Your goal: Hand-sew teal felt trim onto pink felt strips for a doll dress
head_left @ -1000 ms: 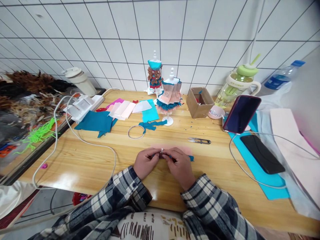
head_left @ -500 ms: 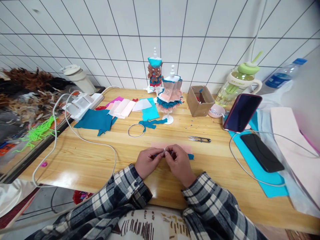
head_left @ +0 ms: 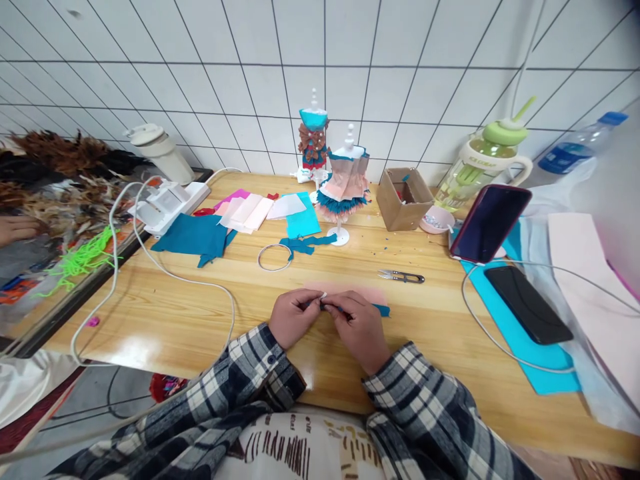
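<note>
Near the front of the surface (head_left: 185,320), the left hand (head_left: 294,320) and right hand (head_left: 363,331), fingertips pinched closed, hold a teal strip (head_left: 383,311) by a pale pink sheet (head_left: 371,293) (the exact grip is hidden); it could twist if one pinch slackened while the other pulled.

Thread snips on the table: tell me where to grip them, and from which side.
Best take the thread snips by the rounded end of the dark handle, right hand coming from the right. They lie flat, pointed blades toward the left, so this should keep fingers off the tips.
</note>
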